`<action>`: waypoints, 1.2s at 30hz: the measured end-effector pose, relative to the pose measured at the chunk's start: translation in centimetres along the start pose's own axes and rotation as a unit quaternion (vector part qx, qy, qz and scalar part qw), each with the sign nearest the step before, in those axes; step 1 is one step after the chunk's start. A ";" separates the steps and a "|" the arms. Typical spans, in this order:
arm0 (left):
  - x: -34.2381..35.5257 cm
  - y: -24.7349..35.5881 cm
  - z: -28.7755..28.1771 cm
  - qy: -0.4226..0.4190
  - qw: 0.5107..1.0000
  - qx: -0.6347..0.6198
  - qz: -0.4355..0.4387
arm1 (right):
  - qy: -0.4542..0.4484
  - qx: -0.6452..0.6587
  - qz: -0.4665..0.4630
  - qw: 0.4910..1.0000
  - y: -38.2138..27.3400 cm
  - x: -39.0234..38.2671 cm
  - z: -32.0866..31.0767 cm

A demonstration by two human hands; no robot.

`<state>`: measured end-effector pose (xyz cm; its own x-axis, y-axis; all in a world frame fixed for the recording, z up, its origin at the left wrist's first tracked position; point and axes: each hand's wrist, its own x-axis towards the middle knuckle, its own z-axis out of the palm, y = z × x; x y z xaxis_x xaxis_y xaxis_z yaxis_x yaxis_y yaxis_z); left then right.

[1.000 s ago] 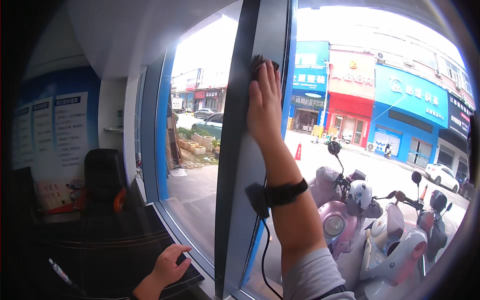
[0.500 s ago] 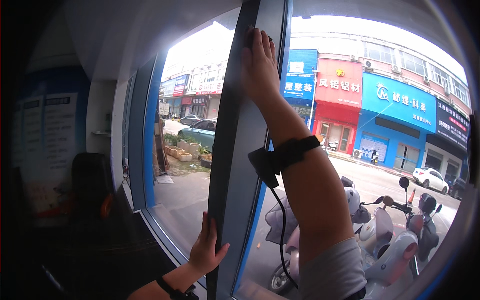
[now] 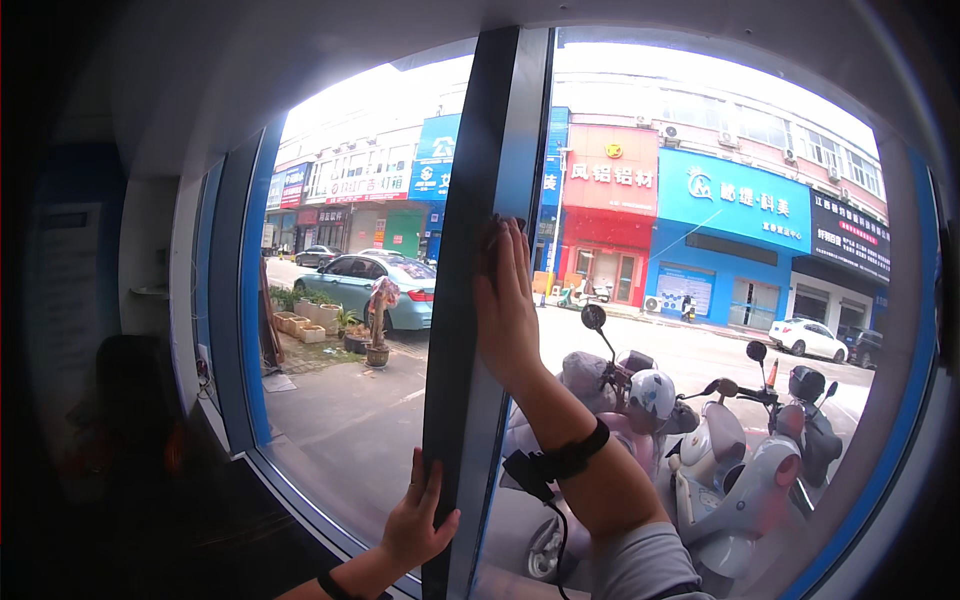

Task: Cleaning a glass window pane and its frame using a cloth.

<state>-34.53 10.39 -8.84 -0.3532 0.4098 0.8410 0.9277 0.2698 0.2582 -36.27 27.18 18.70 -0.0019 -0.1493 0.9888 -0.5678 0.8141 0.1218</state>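
A tall window post (image 3: 458, 360), with a near-black face and a grey metal face, runs up the middle of the head view. My right hand (image 3: 510, 325) presses against its upper half, fingers together and pointing up. Something small and dark (image 3: 492, 238) shows at those fingertips, mostly hidden under the hand; its kind cannot be made out. Lower down, my left hand (image 3: 415, 525) rests on the dark face with fingers stretched upward and thumb apart, holding nothing. A black strap with a dark box (image 3: 535, 470) and a cable sits round my right forearm.
Large glass panes flank the post, set in a blue and grey frame (image 3: 235, 300). Outside stand parked scooters (image 3: 735, 480), a light blue car (image 3: 375, 292), potted plants (image 3: 318, 312) and shopfronts (image 3: 730, 220). A dark chair (image 3: 140, 390) stands in the dim room at left.
My right hand has slid down the post from near its top, the dark thing moving with it. The left hand stays at the same place on the post. The view has shifted slightly.
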 end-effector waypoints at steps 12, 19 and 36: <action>-0.7 0.9 0.2 0.070 0.997 0.030 0.002 | 0.055 -0.087 -0.125 0.987 10.5 25.4 -1.1; -0.2 1.1 -0.1 0.063 0.997 0.025 0.023 | -0.039 0.172 -0.013 0.984 11.9 34.8 -3.7; -1.1 1.9 0.1 0.035 0.999 0.006 -0.040 | -0.089 0.086 -0.101 0.987 7.9 16.0 -3.5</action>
<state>-32.34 10.53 -9.35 -0.4154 0.3242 0.8499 0.8956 0.3093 0.3198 -37.91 33.22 35.78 -0.0114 -0.4077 0.9131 -0.7023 0.6532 0.2829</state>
